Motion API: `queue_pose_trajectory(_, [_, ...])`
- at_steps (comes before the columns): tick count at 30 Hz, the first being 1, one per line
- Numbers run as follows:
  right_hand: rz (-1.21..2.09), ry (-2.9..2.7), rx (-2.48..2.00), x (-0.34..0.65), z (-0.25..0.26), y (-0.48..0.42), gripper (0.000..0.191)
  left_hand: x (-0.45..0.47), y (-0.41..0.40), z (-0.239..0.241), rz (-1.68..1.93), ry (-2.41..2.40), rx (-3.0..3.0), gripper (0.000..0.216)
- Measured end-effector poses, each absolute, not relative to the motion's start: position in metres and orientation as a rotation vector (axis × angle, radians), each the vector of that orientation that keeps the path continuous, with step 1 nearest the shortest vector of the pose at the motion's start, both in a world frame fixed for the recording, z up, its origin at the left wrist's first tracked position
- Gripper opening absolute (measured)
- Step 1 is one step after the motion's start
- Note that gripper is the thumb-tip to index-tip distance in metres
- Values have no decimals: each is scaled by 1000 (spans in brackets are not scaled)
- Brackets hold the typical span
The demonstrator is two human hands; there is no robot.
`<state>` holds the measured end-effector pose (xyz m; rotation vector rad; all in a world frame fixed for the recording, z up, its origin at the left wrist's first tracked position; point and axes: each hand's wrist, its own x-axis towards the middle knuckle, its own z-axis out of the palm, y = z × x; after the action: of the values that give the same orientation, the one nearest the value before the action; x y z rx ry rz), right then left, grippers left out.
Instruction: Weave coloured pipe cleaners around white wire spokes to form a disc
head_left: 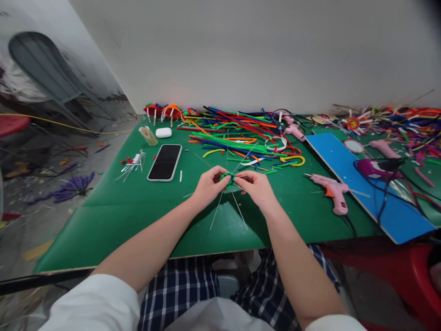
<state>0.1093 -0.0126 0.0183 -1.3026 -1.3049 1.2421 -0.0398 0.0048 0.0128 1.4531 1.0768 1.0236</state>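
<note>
Above the green table [131, 216], my left hand [208, 186] and my right hand [257, 187] pinch a small green wound ring [227, 177] between their fingertips. Thin pale sticks [217, 211] fan out from that ring in several directions, up toward the pile and down toward me. Both hands are closed on this piece, left from the left side, right from the right. A big heap of coloured pipe cleaners [237, 131] lies just beyond the hands.
A black phone [165, 162], a white earbud case [163, 133] and loose white sticks [132, 165] lie at the left. A pink glue gun [332, 191], a blue board [358, 184] and a purple glue gun [374, 168] sit at the right. Finished colourful pieces [165, 111] line the back edge.
</note>
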Motion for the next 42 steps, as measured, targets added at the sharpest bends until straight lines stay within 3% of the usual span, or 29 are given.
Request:
queue_pose_trajectory(23, [936, -1512, -1383, 112, 16, -12, 20, -39, 4, 14, 879, 992, 1379, 34])
queue_pose_trajectory(36, [964, -1515, -1382, 111, 17, -12, 23, -40, 7, 9, 857, 933, 1305, 33])
queue_pose_trajectory(42, [1162, -1473, -1340, 114, 21, -14, 25, -39, 8, 8, 904, 1002, 1282, 31])
